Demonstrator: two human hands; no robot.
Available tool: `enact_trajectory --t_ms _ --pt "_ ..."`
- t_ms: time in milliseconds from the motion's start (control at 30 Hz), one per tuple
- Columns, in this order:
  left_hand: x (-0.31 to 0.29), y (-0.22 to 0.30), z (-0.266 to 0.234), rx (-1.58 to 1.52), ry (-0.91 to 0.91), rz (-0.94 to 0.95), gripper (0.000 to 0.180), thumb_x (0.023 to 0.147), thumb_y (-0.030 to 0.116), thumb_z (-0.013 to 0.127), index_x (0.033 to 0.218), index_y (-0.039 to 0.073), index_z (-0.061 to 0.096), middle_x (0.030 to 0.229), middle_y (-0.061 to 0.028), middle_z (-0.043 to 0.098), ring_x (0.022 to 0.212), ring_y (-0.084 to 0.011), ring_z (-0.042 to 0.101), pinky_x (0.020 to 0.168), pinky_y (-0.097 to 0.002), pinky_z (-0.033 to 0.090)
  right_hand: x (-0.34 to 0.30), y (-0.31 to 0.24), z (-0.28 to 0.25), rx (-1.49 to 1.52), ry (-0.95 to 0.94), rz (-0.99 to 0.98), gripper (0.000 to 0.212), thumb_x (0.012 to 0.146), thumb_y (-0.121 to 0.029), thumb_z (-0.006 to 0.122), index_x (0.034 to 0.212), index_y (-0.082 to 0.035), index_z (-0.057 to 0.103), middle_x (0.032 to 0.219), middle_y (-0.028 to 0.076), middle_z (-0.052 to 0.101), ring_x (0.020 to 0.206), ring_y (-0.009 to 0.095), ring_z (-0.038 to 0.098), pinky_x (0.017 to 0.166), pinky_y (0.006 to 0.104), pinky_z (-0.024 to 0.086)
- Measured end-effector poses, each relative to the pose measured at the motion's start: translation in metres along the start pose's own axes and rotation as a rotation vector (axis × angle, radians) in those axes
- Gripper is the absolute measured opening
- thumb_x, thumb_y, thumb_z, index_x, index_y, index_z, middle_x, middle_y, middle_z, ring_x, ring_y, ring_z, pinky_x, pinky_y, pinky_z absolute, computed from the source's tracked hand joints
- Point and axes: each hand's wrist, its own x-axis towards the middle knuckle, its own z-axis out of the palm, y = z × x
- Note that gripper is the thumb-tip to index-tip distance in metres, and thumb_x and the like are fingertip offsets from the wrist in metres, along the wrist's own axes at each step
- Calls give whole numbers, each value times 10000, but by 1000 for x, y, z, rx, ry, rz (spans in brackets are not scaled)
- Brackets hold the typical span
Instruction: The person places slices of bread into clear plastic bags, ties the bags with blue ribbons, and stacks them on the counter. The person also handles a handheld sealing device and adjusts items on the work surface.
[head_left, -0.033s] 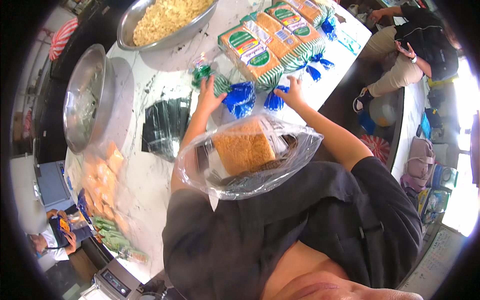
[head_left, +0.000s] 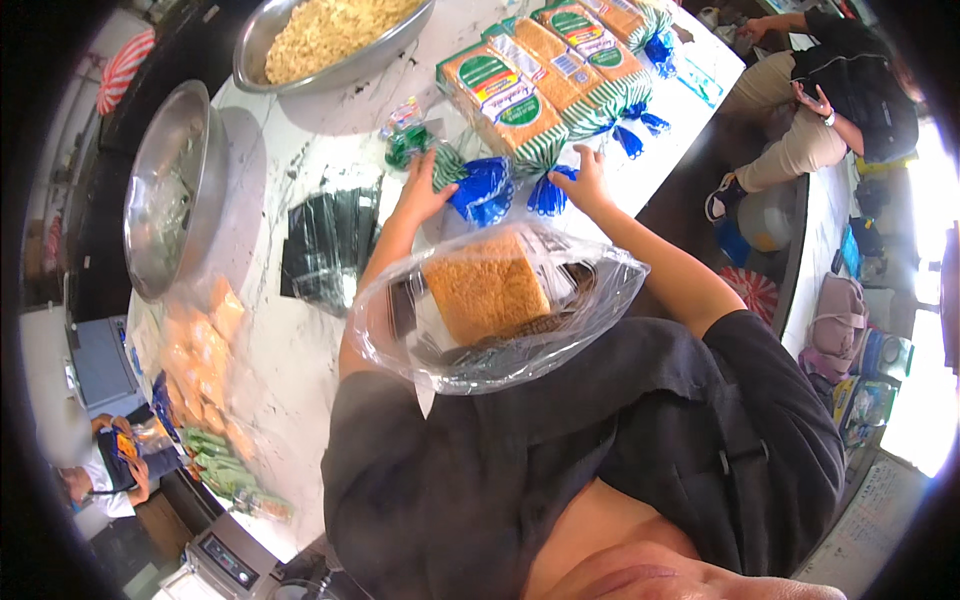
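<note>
My left hand (head_left: pixel 423 192) is closed around a crumpled, green-striped bread bag (head_left: pixel 448 170). The bag's blue end (head_left: pixel 485 190) spreads out to the right of my thumb. My right hand (head_left: pixel 588 185) has its thumb and fingers apart beside the blue gathered end (head_left: pixel 548 193) of a packed loaf. That loaf (head_left: pixel 505 100) lies in a green-striped wrapper at the near end of a row of several bagged loaves. Close to my chest, between my forearms, a brown loaf (head_left: pixel 485 290) sits in an open clear plastic bag (head_left: pixel 420 365).
On the marble-patterned table (head_left: pixel 290 390) stand a metal basin of yellowish filling (head_left: pixel 340 45) and another metal basin (head_left: pixel 205 200). Black plastic sheets (head_left: pixel 325 245), bagged orange pieces (head_left: pixel 205 345) and green packets (head_left: pixel 225 465) lie leftward. Other people (head_left: pixel 850 90) are at right and lower left.
</note>
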Motion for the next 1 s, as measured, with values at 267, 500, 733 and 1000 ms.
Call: enact_trajectory --t_ms 267,500,733,1000 --pt "-26 50 -64 -542 56 66 671 836 244 703 1421 97 410 1436 -200 408 1306 -319 422 1055 -405 359 -17 -44 -81 297 -706 -242 650 768 -141 749 1350 -95 464 1199 113 554 1016 205 579 853 345 477" --pt "-170 169 -208 -720 148 466 683 717 231 719 1324 3 502 1352 -162 499 1268 -282 454 1026 -411 362 -45 -166 -212 278 -544 -1011 933 592 6 793 1434 -153 425 1038 92 542 855 205 534 783 342 463" --pt "-209 279 -245 296 -102 410 514 610 15 733 1104 144 677 1439 -149 400 1359 -393 306 1094 -456 296 -62 -233 -217 -156 -646 -1228 580 673 -65 773 1211 -234 634 952 108 584 781 290 618 628 395 475" --pt "-208 280 -255 236 312 479 110 729 -63 611 827 -15 599 808 -111 550 732 -284 577 652 -347 448 -46 -255 -220 153 -515 -1405 98 744 -21 659 841 -35 651 797 120 650 799 319 641 694 407 501"
